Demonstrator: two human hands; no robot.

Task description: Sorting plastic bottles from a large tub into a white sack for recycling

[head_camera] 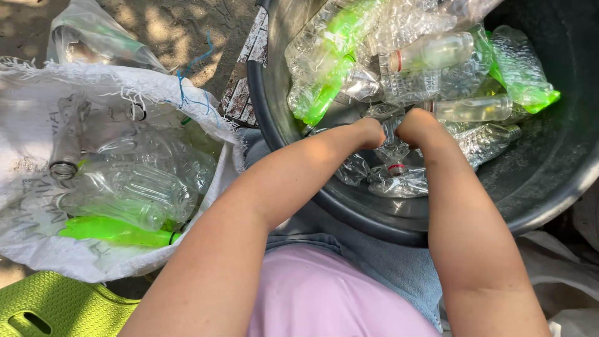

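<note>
Together, the left hand (pixel 369 132) and right hand (pixel 417 126) close on a crushed clear plastic bottle (pixel 393 145) — inside the dark round tub (pixel 549 168) among more bottles. Beside it, a white woven sack (pixel 37 249) holds others — one green.

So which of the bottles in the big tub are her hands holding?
The crumpled clear bottle squeezed between the left hand and right hand, near the tub front. The other bottles lie untouched behind it.
</note>
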